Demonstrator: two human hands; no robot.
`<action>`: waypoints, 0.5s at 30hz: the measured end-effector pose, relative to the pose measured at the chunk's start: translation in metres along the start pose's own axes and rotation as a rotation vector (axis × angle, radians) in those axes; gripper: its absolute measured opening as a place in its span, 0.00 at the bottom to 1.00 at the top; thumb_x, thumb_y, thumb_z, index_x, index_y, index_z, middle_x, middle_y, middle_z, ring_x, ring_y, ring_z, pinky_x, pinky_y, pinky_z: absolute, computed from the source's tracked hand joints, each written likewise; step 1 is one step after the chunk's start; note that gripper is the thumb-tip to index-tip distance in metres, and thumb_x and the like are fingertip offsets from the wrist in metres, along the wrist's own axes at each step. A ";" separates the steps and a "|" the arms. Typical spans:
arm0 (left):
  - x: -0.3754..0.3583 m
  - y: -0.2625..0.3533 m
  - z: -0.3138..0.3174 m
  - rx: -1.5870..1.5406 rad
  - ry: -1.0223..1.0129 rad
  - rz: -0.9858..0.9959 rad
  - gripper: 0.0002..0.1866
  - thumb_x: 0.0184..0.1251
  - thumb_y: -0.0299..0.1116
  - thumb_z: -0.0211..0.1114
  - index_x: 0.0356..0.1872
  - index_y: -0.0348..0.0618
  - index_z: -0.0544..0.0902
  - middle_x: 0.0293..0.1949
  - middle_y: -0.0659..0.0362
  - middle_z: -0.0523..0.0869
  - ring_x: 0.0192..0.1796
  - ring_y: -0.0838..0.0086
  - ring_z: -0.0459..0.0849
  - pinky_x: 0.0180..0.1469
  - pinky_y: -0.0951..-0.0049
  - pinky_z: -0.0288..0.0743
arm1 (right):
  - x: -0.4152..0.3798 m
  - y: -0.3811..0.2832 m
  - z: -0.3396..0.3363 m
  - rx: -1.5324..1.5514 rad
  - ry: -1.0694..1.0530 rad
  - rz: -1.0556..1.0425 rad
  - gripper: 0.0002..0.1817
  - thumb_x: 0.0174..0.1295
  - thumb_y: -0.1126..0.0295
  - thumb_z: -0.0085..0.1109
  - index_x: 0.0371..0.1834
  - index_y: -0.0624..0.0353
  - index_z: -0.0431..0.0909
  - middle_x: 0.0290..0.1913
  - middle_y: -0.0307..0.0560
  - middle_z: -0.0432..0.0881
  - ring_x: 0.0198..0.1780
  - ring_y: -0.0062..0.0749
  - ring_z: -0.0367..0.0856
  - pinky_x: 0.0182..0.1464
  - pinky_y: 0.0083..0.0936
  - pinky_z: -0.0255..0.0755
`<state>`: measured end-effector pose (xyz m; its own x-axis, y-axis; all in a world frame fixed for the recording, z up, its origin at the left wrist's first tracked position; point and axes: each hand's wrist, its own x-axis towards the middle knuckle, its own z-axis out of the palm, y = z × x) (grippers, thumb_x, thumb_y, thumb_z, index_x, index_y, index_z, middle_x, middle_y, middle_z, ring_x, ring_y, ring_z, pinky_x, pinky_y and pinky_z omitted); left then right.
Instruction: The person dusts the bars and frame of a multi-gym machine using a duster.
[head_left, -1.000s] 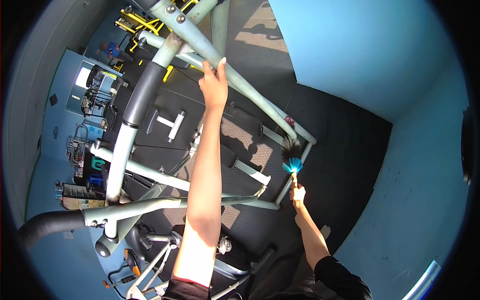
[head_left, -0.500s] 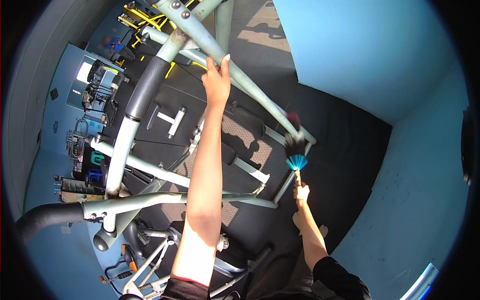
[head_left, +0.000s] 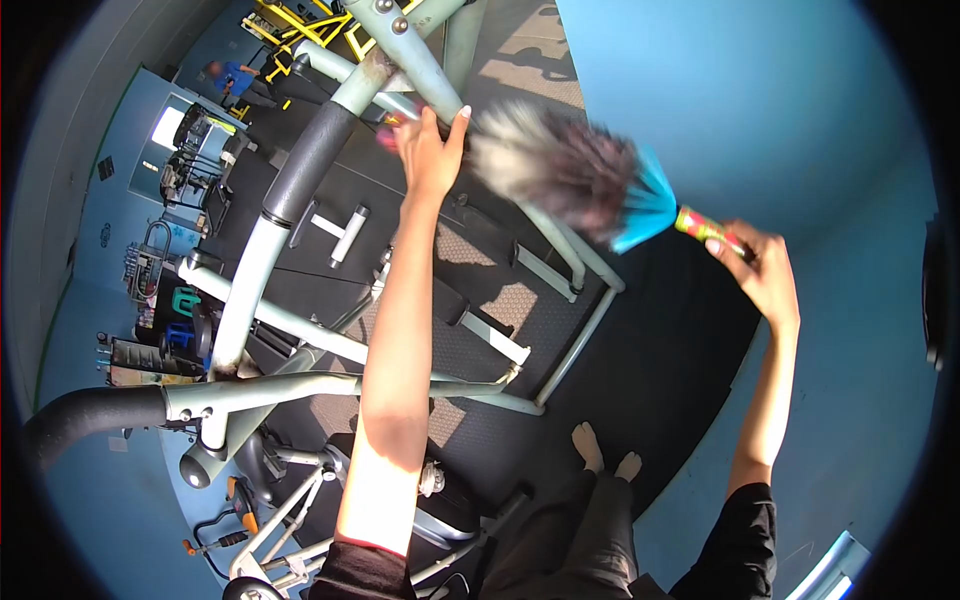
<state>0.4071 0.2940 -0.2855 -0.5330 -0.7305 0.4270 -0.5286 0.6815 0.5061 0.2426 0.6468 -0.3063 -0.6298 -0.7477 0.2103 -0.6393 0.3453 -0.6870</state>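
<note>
My right hand (head_left: 765,262) is closed round the short colourful handle of a feather duster (head_left: 585,175). Its fluffy head, blue near the handle and dark to whitish further out, is blurred and lies across the upper part of a pale metal frame tube (head_left: 430,70). My left hand (head_left: 432,150) rests at that slanted tube, with its fingers round it. Something red and blurred shows just behind the left hand's fingers.
Pale green gym machine bars (head_left: 300,392) with black grips cross the left and middle. A blue wall (head_left: 740,90) stands at the right. Bare feet (head_left: 588,447) are on the dark floor. Further off, a person in blue (head_left: 235,80) is beside yellow equipment (head_left: 285,30).
The duster has moved up from the low end of the tube to its upper part, and my right hand has risen to the right with it. The left hand stays at the tube.
</note>
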 end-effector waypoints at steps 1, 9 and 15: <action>0.003 -0.003 -0.005 0.192 0.062 0.116 0.27 0.60 0.55 0.54 0.44 0.37 0.75 0.43 0.45 0.77 0.55 0.55 0.68 0.57 0.61 0.57 | 0.007 0.002 0.002 -0.003 -0.002 -0.020 0.15 0.53 0.60 0.61 0.34 0.61 0.78 0.13 0.46 0.67 0.15 0.29 0.65 0.22 0.25 0.61; 0.006 -0.006 -0.006 0.357 0.053 0.153 0.32 0.56 0.60 0.53 0.49 0.42 0.76 0.60 0.49 0.64 0.68 0.54 0.49 0.66 0.47 0.32 | 0.008 0.140 0.145 -0.072 -0.225 0.066 0.19 0.51 0.51 0.58 0.32 0.56 0.80 0.23 0.50 0.78 0.27 0.42 0.78 0.31 0.31 0.70; 0.004 -0.008 -0.002 0.366 0.031 0.119 0.34 0.58 0.60 0.50 0.51 0.37 0.73 0.60 0.52 0.67 0.68 0.57 0.51 0.66 0.45 0.32 | 0.007 0.147 0.203 -0.503 -0.297 -0.009 0.18 0.51 0.49 0.56 0.26 0.53 0.80 0.24 0.49 0.80 0.30 0.43 0.80 0.33 0.36 0.74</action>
<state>0.4105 0.2856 -0.2862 -0.5875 -0.6429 0.4916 -0.6684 0.7279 0.1531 0.2338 0.5766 -0.5470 -0.5190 -0.8539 -0.0398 -0.8208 0.5108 -0.2558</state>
